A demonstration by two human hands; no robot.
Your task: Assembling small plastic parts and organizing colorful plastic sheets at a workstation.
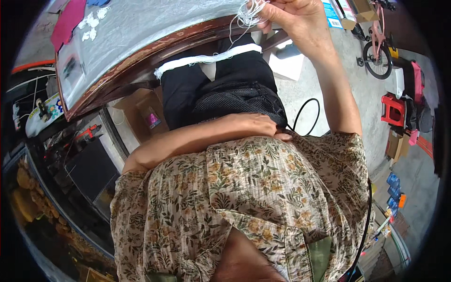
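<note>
At the table's near edge, my right hand is raised, its fingers closed on a loose tangle of white thread. One strand hangs down from it toward my lap. My left forearm crosses my waist, and my left hand rests against my belly beside a black mesh waist bag. Its fingers are mostly out of sight, so I cannot see if it holds anything. Over my black trousers lies a narrow white strip with frayed, thready edges.
The table has a worn brown rim. Small white pieces and magenta cloth lie on it. Below are an open cardboard box and a skateboard. A red stool and pink bicycle stand right.
</note>
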